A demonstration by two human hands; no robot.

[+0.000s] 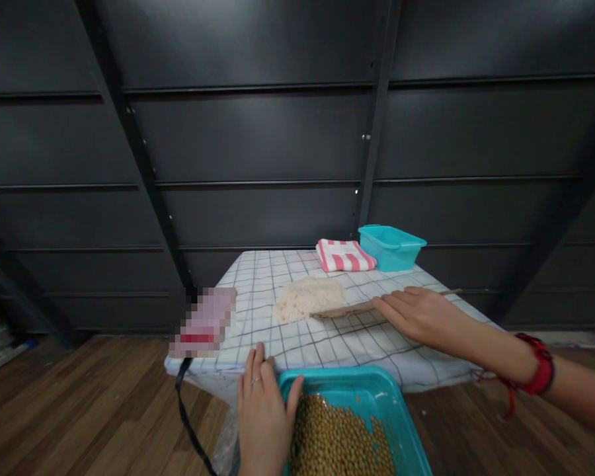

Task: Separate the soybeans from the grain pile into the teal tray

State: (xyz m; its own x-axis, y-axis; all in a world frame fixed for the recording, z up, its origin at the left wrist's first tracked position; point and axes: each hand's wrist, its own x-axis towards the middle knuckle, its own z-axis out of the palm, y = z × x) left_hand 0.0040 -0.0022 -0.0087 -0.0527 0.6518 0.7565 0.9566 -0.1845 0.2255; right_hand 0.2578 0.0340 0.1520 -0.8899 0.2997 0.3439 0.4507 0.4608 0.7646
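Note:
My right hand [416, 314] grips a thin, flat piece of brown cardboard [340, 311] from above. The cardboard's left end reaches the near edge of a pile of pale, fine grains [310, 295], where several yellowish beans are mixed in. At the table's front edge, a teal plastic basin [334, 375] holds a mass of yellow-brown beans [340, 436]. My left hand [265, 413] straddles the basin's left rim, thumb along the inner side and straight fingers outside it.
The pile lies on a table with a white checked cloth [258, 277]. Behind it are a folded pink-and-white striped towel [344, 256] and a smaller turquoise basin [389, 251]. A pixelated flat pink item [205, 320] sits at the left edge, near a black strap [186, 403]. A dark panelled wall [258, 139] stands behind.

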